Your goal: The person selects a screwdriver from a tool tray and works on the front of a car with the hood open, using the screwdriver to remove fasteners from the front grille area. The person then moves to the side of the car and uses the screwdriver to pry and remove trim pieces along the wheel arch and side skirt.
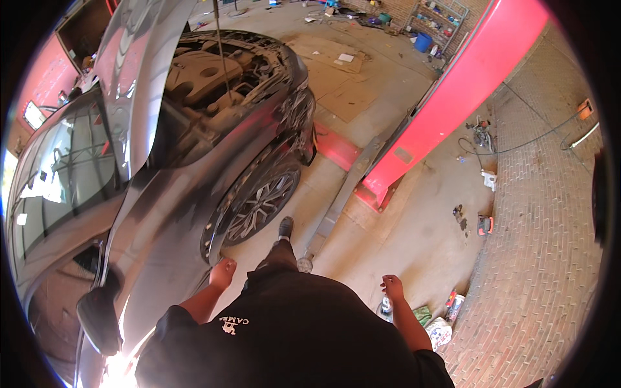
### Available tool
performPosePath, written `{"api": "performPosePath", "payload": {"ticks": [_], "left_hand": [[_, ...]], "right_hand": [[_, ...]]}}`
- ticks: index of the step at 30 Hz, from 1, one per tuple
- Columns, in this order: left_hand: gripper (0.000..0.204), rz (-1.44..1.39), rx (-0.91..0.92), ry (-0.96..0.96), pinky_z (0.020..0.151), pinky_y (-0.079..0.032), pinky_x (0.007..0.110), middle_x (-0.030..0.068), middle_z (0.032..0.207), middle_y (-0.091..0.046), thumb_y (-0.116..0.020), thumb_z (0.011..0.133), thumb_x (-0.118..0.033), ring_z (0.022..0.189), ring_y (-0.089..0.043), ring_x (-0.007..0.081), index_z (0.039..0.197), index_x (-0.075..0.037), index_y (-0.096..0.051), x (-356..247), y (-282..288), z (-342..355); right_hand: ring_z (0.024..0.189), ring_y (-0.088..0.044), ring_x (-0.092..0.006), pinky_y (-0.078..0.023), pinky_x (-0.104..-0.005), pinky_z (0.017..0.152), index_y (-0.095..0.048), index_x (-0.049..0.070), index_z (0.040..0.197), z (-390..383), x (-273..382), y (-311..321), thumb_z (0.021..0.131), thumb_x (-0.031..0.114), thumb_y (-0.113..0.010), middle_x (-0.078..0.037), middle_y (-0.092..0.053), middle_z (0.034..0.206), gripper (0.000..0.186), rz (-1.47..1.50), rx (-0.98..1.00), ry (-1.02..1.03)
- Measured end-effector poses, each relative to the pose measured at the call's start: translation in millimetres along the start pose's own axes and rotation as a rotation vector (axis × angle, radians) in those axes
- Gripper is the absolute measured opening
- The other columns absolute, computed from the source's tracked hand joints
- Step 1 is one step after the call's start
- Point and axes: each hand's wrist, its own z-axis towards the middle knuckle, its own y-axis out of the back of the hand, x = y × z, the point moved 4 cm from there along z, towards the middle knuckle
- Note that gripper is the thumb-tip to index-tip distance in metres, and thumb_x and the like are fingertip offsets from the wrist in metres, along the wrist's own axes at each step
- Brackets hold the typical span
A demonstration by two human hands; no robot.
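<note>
My left hand [222,273] hangs beside the front fender of a dark grey car [165,223], just behind its front wheel [264,202]. Its fingers are curled in, and I see nothing in them. On my other side, my right hand [392,287] is held out over the floor, empty, with loosely bent fingers apart. Neither hand clearly touches anything. The car's hood [139,84] is raised, and the engine [200,76] lies exposed beneath it. At the front end, the bumper area looks stripped, with inner parts showing.
A red lift post [453,97] rises ahead on the right, and a long lift arm [336,200] reaches low towards my feet. Along the brick wall [537,226] lie an orange-and-black tool [485,225], cables and several bags. A blue bin [422,43] stands by a far shelf [446,22].
</note>
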Motion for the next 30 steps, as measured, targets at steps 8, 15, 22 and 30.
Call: {"api": "performPosePath", "payload": {"ticks": [8,15,22,30], "left_hand": [[0.023,-0.160,0.100,-0.468,0.065,-0.051,0.039,0.0147,0.087,-0.068,-0.064,0.096,-0.029,0.073,-0.067,0.0295,0.103,-0.009,-0.069,-262,28,191],[0.019,0.003,-0.371,-0.882,0.089,-0.047,0.046,0.0167,0.100,-0.065,-0.067,0.090,-0.021,0.098,-0.060,0.0378,0.102,-0.005,-0.069,-426,78,362],[0.067,0.710,-0.468,-0.230,0.114,-0.034,0.051,0.0267,0.147,-0.046,-0.045,0.100,-0.055,0.135,-0.045,0.0417,0.148,-0.008,-0.045,-383,93,576],[0.071,0.526,-0.299,-0.115,0.119,-0.024,0.053,0.0240,0.157,-0.033,-0.041,0.104,-0.052,0.144,-0.031,0.0436,0.156,-0.005,-0.032,-386,83,568]], "right_hand": [[0.075,-0.069,-0.0192,-0.054,-0.0328,0.058,-0.066,0.004,0.105,82,86,-21,0.094,0.023,-0.066,-0.011,-0.070,0.086,0.022,-0.098,-0.022,-0.121],[0.071,-0.068,-0.0206,-0.053,-0.0351,0.066,-0.067,0.007,0.105,110,74,-20,0.090,0.026,-0.067,-0.012,-0.072,0.078,0.024,-0.106,-0.210,-0.169],[0.076,-0.066,-0.0335,-0.051,-0.0456,0.068,-0.065,0.011,0.110,208,419,6,0.090,0.026,-0.067,-0.012,-0.066,0.078,0.025,-0.541,-0.213,0.365],[0.082,-0.059,-0.0291,-0.045,-0.0428,0.079,-0.063,0.010,0.095,377,752,125,0.082,0.015,-0.062,-0.009,-0.062,0.085,0.014,-1.353,-0.545,1.291]]}}
